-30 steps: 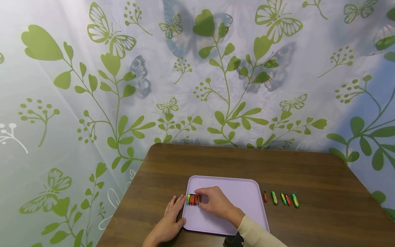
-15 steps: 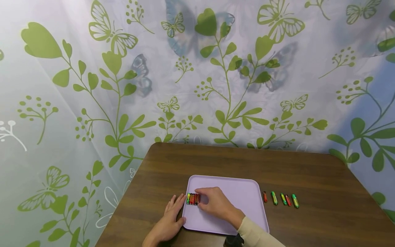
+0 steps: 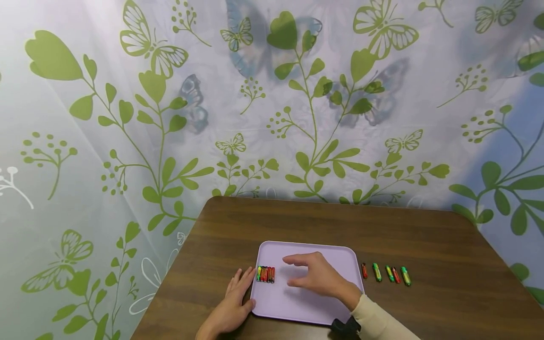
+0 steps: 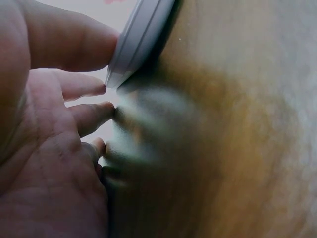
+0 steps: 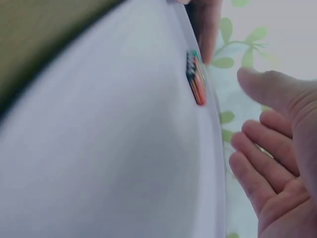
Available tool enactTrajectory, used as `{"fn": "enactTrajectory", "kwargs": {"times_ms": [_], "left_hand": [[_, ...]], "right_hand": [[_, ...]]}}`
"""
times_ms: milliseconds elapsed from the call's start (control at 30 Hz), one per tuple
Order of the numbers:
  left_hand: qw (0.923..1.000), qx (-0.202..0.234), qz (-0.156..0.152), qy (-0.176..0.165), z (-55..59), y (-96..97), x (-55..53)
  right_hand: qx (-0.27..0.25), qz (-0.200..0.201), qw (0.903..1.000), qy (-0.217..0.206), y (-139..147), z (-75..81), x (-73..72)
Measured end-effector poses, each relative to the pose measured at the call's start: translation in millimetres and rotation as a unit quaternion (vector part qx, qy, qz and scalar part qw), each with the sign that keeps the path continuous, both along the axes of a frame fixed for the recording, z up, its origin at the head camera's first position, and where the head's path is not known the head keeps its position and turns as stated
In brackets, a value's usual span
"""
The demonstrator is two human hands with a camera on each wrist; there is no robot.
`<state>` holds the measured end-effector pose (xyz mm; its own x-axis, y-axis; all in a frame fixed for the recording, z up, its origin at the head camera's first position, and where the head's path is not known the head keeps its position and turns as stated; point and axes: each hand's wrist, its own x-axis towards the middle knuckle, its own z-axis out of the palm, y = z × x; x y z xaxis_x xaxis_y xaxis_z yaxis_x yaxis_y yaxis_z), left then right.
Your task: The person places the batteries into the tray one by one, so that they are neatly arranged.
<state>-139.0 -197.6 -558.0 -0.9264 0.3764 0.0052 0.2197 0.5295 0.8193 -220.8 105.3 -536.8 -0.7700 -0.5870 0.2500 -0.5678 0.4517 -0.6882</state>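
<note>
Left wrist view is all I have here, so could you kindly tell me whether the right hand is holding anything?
Observer: No, the right hand is above the tray and holds nothing.
Operator: Thank you; does anything lie on the tray?
Observer: Yes, a row of batteries, side by side near its left edge.
Operator: And is there anything to the tray's right?
Observer: Yes, five more batteries on the table.

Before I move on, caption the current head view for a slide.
Empty right hand over a lilac tray with a battery row, left hand at its edge, five more batteries on the table.
</note>
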Motion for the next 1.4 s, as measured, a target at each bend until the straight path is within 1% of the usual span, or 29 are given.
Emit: {"fn": "enactTrajectory", "kwargs": {"times_ms": [167,467,600,833,967,1033,1133,1233,1400], "left_hand": [[1.0000,0.001,0.002,-0.006,1.4,0.2,1.0],[0.9999,0.000,0.008,-0.010,0.7,0.0,-0.1],[0.9999,0.000,0.009,-0.012,0.9,2.0,-0.6],[0.9999,0.001,0.010,-0.013,1.0,5.4,-2.8],[0.9998,0.000,0.012,-0.013,0.2,6.2,-4.0],[0.9999,-0.002,0.013,-0.011,0.1,6.3,-4.5],[0.9998,-0.004,0.014,-0.011,0.1,6.7,-4.7],[0.9998,-0.006,0.016,-0.015,-0.1,7.2,-4.6],[0.9996,-0.002,0.016,-0.023,0.3,8.2,-5.0]], "right_hand": [[-0.005,-0.001,0.9997,-0.024,28,7.8,-0.2],[-0.026,-0.005,0.9993,-0.027,92,16.7,-2.1],[-0.023,-0.010,0.9994,-0.025,123,21.4,-1.3],[-0.026,-0.037,0.9976,-0.052,178,30.4,0.4],[-0.033,-0.033,0.9962,-0.073,208,33.6,3.2],[-0.033,-0.034,0.9960,-0.076,223,34.9,5.7],[-0.023,-0.044,0.9961,-0.073,243,37.1,10.0],[-0.007,-0.063,0.9955,-0.070,261,37.8,14.6],[0.030,-0.095,0.9937,-0.053,282,33.3,19.7]]}}
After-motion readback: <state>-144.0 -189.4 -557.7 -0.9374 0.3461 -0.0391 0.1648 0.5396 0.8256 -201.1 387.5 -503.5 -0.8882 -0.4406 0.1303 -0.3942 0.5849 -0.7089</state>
